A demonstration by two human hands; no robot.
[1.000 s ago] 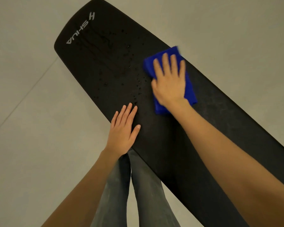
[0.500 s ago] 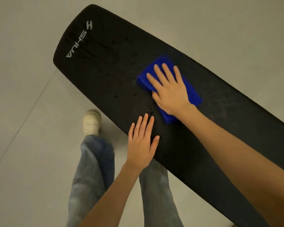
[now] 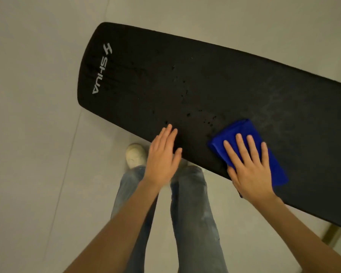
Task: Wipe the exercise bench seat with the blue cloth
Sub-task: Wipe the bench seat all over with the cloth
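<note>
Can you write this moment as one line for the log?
right hand: pressing blue cloth flat on bench seat | left hand: fingers straight, resting on seat's near edge | dark specks: between cloth and logo end

Dim, warm, yellowish indoor light lies flat and even over a pale floor [image 3: 37, 134], so shading is soft. The black bench seat [image 3: 205, 75] gives back only a faint dull sheen, palest in a smeared patch toward its right end, and its white logo [image 3: 101, 69] reads fairly sharp. The blue cloth [image 3: 242, 133] is the one saturated colour. Motion blur softens the left hand [image 3: 161, 158], the shoe [image 3: 135, 154] and the jeans [image 3: 193, 203]; the right hand [image 3: 250, 170] looks crisper. Both forearms darken toward the bottom edge. The wide lens bows the seat's long edges and the floor's joint lines.
</note>
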